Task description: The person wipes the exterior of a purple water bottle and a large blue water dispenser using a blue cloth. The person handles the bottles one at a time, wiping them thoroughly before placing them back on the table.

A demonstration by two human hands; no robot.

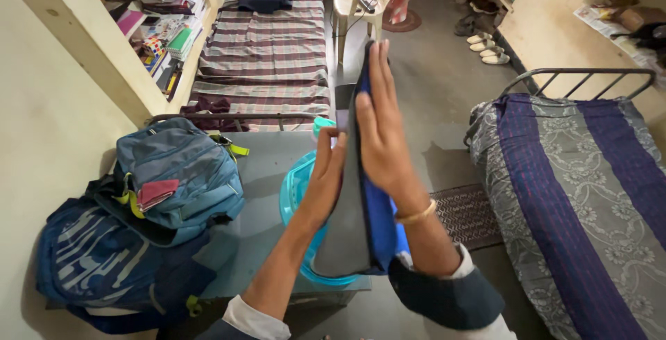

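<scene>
Above the counter (263, 173) and turquoise basin (295, 191), both hands, left hand (325, 173) and right hand (380, 128), pressed flat-open against a folded grey-blue cloth (357, 229), sandwiching it upright, likely smoothing its fold.

Both forearms are reaching forward and upward, sleeves pushed back. The right hand (380, 128) is standing flat and upright — fingers straight, pressed together. The left hand (325, 173) is pressing palm-in opposite it — fingers extended.
</scene>
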